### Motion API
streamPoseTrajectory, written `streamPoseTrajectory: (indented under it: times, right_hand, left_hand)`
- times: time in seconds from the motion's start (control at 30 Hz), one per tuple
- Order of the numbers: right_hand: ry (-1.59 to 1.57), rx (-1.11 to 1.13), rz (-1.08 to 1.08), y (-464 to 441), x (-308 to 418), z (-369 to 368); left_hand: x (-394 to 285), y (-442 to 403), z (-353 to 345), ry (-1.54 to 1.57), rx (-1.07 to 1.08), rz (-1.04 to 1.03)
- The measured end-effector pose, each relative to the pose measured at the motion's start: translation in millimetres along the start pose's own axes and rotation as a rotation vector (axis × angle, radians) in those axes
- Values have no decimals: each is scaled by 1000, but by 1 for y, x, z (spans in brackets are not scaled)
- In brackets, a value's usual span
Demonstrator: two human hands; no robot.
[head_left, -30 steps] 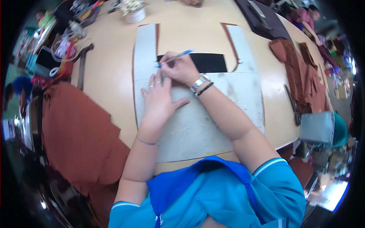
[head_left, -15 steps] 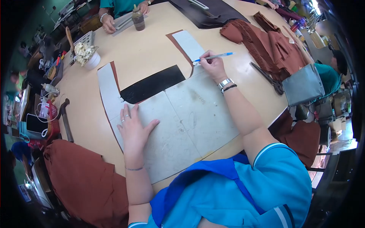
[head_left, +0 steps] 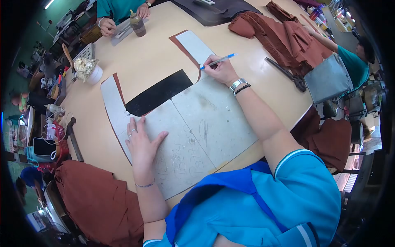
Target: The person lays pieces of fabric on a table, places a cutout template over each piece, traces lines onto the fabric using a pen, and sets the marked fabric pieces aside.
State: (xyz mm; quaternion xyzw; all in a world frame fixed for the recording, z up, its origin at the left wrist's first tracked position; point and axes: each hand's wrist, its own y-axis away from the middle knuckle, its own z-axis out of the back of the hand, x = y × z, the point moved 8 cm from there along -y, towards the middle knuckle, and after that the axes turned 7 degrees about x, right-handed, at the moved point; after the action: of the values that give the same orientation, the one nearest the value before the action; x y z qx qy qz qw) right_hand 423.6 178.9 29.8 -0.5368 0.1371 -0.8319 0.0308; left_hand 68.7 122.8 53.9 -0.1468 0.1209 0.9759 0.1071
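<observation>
A large grey U-shaped template (head_left: 185,136) with faint handwriting lies on brown material (head_left: 179,40), whose edge shows along the inner sides of both arms. My left hand (head_left: 141,142) rests flat on the template's left part, fingers spread. My right hand (head_left: 222,71) grips a blue-and-clear pen (head_left: 220,61), its tip at the inner corner of the template's right arm. Between the two arms lies a black rectangular piece (head_left: 158,92).
Scissors (head_left: 288,74), brown pieces (head_left: 288,41) and a grey box (head_left: 328,78) are on the right. A hammer (head_left: 74,140), a white pot (head_left: 94,74) and brown material (head_left: 96,197) are left. Across the table a co-worker's hands (head_left: 108,26) are near a bottle (head_left: 138,25).
My right hand has gone with the pen from the left arm's inner corner to the right one's. My left hand has stayed on the template's left part. The view has turned.
</observation>
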Motion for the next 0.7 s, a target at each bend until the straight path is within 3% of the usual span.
streamPoseTrajectory:
  times: [0.7]
  right_hand:
    - [24, -29, 17, -1, -4, 3]
  left_hand:
    - [-1, 1, 2, 21, 27, 12]
